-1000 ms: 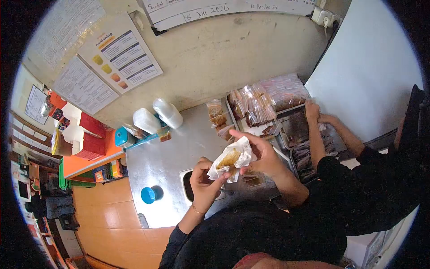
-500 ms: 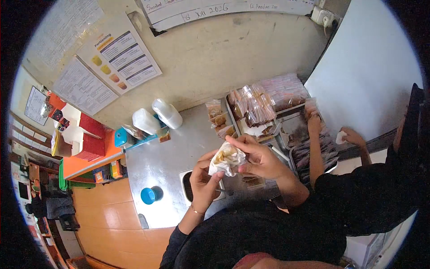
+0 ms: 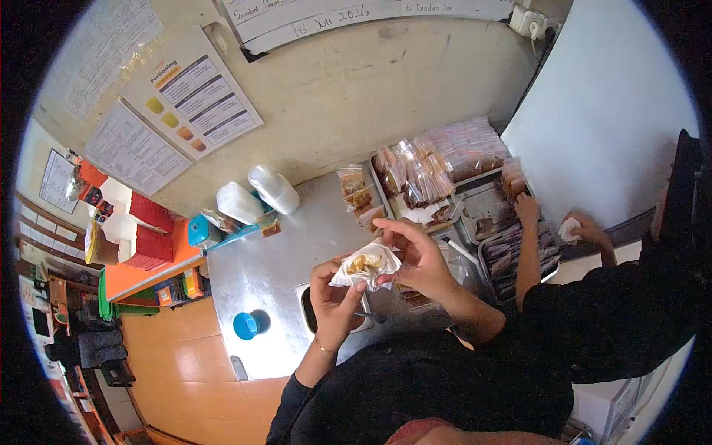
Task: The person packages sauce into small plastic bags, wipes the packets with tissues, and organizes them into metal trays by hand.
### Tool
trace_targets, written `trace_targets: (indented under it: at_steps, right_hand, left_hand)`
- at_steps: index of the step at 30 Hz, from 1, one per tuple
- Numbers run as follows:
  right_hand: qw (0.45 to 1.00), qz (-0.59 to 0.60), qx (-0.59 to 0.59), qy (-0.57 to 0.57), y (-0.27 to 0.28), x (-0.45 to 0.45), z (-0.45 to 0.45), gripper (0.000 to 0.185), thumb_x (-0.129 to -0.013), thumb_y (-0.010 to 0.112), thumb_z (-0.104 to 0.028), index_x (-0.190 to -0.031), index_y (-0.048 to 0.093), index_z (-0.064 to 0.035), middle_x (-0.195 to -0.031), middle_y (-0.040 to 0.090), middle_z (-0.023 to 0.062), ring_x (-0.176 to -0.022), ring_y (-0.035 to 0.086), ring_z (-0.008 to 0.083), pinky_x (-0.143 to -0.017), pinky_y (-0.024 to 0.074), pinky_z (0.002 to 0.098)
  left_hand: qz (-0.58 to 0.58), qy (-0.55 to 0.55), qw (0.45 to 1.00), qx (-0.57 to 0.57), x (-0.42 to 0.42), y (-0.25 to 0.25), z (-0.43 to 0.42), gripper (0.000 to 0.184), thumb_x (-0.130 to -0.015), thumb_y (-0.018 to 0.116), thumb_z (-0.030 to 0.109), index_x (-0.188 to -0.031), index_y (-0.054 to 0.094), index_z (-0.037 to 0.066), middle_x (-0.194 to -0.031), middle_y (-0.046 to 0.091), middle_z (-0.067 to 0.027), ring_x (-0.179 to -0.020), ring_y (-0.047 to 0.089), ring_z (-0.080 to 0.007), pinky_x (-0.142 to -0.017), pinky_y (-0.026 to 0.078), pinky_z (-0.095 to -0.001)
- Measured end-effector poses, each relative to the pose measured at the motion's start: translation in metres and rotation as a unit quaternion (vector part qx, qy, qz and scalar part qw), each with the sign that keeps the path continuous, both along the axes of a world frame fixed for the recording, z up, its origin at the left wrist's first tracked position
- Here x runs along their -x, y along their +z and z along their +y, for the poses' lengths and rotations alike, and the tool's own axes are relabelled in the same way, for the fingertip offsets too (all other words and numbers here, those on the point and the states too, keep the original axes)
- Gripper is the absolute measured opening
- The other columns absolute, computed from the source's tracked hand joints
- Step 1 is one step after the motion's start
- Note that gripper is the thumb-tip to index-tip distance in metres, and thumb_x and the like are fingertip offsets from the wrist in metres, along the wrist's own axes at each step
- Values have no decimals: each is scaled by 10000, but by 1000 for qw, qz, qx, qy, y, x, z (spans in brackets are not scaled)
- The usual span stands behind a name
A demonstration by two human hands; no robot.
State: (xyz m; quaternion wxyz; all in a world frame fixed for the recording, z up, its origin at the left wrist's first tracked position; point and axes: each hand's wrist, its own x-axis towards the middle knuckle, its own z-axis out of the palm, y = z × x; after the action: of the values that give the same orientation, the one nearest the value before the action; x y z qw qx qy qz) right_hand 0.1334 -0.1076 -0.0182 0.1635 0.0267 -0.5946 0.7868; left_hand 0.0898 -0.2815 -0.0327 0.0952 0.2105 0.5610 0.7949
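Observation:
A crumpled white tissue [image 3: 365, 268] with yellow-brown stains is held up over the steel table [image 3: 282, 259]. My left hand [image 3: 334, 300] pinches its left side between thumb and fingers. On its right side, my right hand [image 3: 417, 261] grips the edge, with the index finger raised. Below my left hand stands a rectangular metal container [image 3: 305, 300] with dark contents, partly hidden, and a dark utensil handle [image 3: 377, 318] sticks out beside it. Small clear packets with brown filling [image 3: 359, 197] lie beyond my right hand.
Trays of filled packets [image 3: 415, 174] stand at the back right. A co-worker's hand [image 3: 527, 211] reaches among them; the other [image 3: 589, 228] holds a white tissue [image 3: 569, 230]. A blue cup [image 3: 245, 325] stands left. White plastic containers [image 3: 273, 190] are near the wall.
Both hands have shifted slightly left with the tissue, which is now folded differently, with more of the stained part facing up. The co-worker's hand at the packets has moved a little.

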Motion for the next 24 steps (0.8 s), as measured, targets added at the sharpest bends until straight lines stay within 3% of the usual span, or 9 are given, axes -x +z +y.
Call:
trace_targets:
  at_steps: [3, 5, 9, 12, 14, 19, 21, 22, 24]
  right_hand:
    - [999, -32, 11, 33, -6, 3, 5, 531, -714, 834, -80, -1207, 640, -36, -1051, 591, 21, -1036, 545, 98, -897, 468, 252]
    - [994, -9, -106, 39, -14, 0, 9, 565, -692, 827, -13, -1223, 634, -13, -1034, 535, 13, -932, 530, 94, -827, 446, 231]
    - [984, 4, -176, -26, -7, -8, 3, 466, -718, 802, -28, -1168, 683, -58, -945, 579, 10, -844, 531, 91, -713, 436, 218]
    - [979, 17, -183, -89, -8, -11, -3, 433, -733, 737, 44, -1150, 695, -64, -918, 586, 17, -778, 528, 91, -637, 401, 209]
    - [937, 83, -298, -159, -3, -13, -5, 465, -746, 666, 93, -1184, 678, -62, -884, 579, 48, -724, 532, 121, -624, 418, 225]
    - [903, 98, -372, -190, -1, -17, -17, 541, -768, 588, 116, -1283, 603, -51, -897, 540, 114, -743, 544, 211, -664, 460, 289]
    - [899, 65, -395, -180, 3, -17, -22, 618, -778, 545, 119, -1378, 490, -20, -995, 513, 150, -837, 540, 247, -714, 461, 304]
    - [894, 46, -424, -136, -4, -20, -20, 698, -814, 562, 43, -1467, 315, 17, -1099, 463, 186, -959, 503, 284, -836, 439, 342]
    - [907, 32, -405, -108, 0, -23, -18, 725, -827, 585, -9, -1480, 270, 27, -1128, 449, 191, -1008, 483, 286, -891, 411, 355]
  left_hand:
    - [23, 0, 999, 33, -2, -5, -2, 413, -817, 691, -64, -1123, 441, 57, -1169, 531, -103, -1089, 549, -186, -930, 477, -324]
    - [20, 3, 999, 41, -1, -9, 0, 411, -816, 686, -69, -1122, 441, 55, -1156, 524, -93, -1083, 550, -176, -886, 496, -304]
    - [0, 15, 999, 39, -6, -8, 8, 399, -816, 672, -81, -1115, 446, 53, -1132, 502, -67, -1057, 550, -149, -768, 533, -252]
    - [-16, 23, 999, 35, -10, -10, 13, 388, -813, 658, -93, -1115, 458, 46, -1141, 503, -70, -1019, 555, -149, -812, 514, -265]
    - [23, 46, 998, 38, -10, -16, 18, 379, -809, 654, -100, -1110, 470, 39, -1134, 507, -71, -1009, 552, -151, -835, 496, -267]
    - [2, 100, 995, 26, -10, -28, 23, 353, -797, 641, -121, -1091, 505, 21, -1111, 517, -74, -1009, 542, -154, -892, 442, -269]
    - [-2, 129, 991, 33, -5, -28, 25, 333, -801, 627, -128, -1078, 516, 20, -1105, 519, -77, -1009, 534, -150, -895, 433, -267]
    - [38, 134, 990, 0, -1, -26, 29, 316, -807, 617, -126, -1071, 525, 21, -1096, 516, -80, -994, 530, -153, -887, 433, -272]
    - [69, 145, 987, 20, 5, -30, 30, 291, -808, 615, -124, -1051, 539, 17, -1087, 510, -84, -989, 526, -158, -881, 433, -270]
